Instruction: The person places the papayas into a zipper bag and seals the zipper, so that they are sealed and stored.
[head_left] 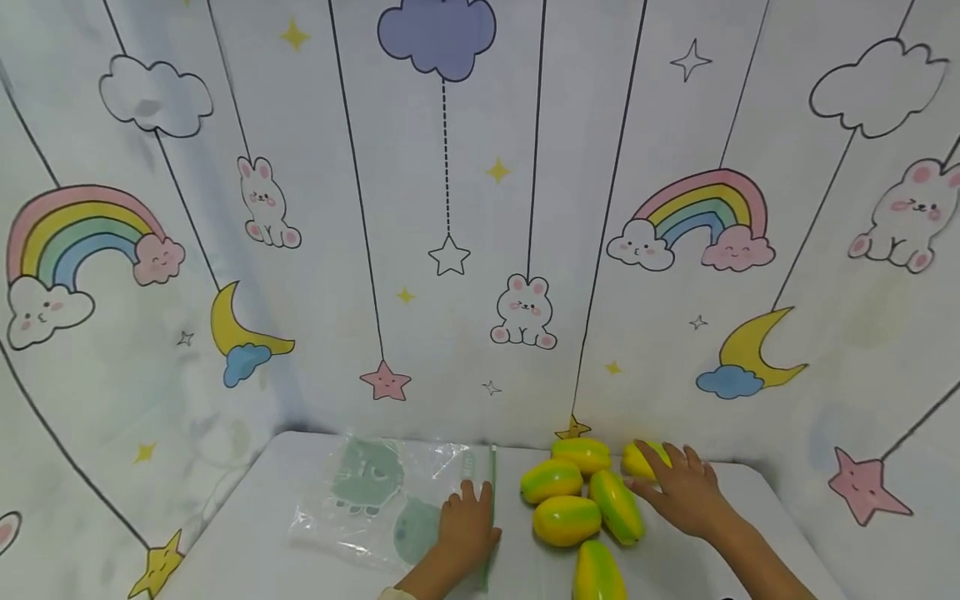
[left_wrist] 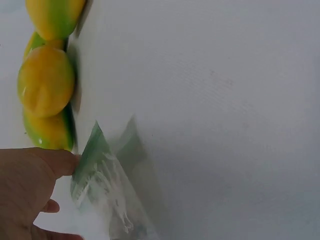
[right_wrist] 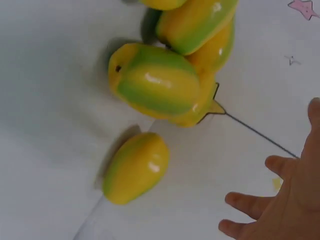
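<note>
My left hand [head_left: 468, 529] rests on a clear zip bag [head_left: 311, 529] with pale green cartoon prints, its fingers over the part near the green zip edge. In the left wrist view, the thumb [left_wrist: 64, 162] is at the bag's raised green corner [left_wrist: 92, 150]. My right hand [head_left: 686, 492], fingers spread, reaches over a single glossy yellow-and-green papaya-like fruit [head_left: 637, 460] at the back right. The right wrist view has that fruit [right_wrist: 137, 167] apart from the fingers [right_wrist: 250, 204], nothing gripped. Several more such fruits [head_left: 567, 521] lie grouped between the hands.
The white table [head_left: 247, 500] meets a wall [head_left: 450, 333] printed with rainbows, clouds, moons and bunnies. One fruit [head_left: 598, 575] lies nearest the front, just below the group. The bag spreads flat over the table's left middle.
</note>
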